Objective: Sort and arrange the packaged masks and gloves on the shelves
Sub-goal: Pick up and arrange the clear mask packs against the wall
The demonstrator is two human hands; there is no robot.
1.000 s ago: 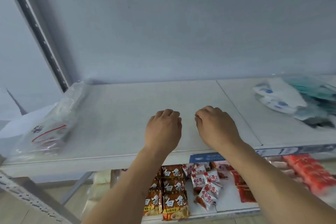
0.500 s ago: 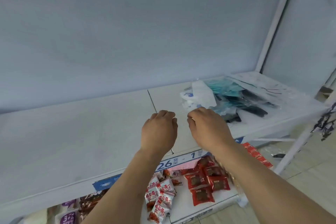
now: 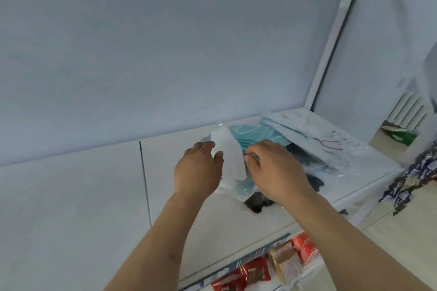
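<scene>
L grip [image 3: 199,170] pinches white mask pack [image 3: 228,156] at its edge, upright-ish; R grip [image 3: 274,168] fingers curled down onto pile, hold unclear. Teal mask packs [image 3: 255,134] + dark packs [image 3: 314,181] piled on shelf [image 3: 71,196] right end. Snack packs [image 3: 255,269] below.

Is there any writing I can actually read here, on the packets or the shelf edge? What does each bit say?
None of it reads clearly in the head view.
Shelf-edge label strip: print too blurred to read.
Red snack packets on the lower shelf: small marks, unreadable.
Clear plastic bag: red markings, too faint to read.
White mask packet between the left hand and right hand: no text shows.
</scene>
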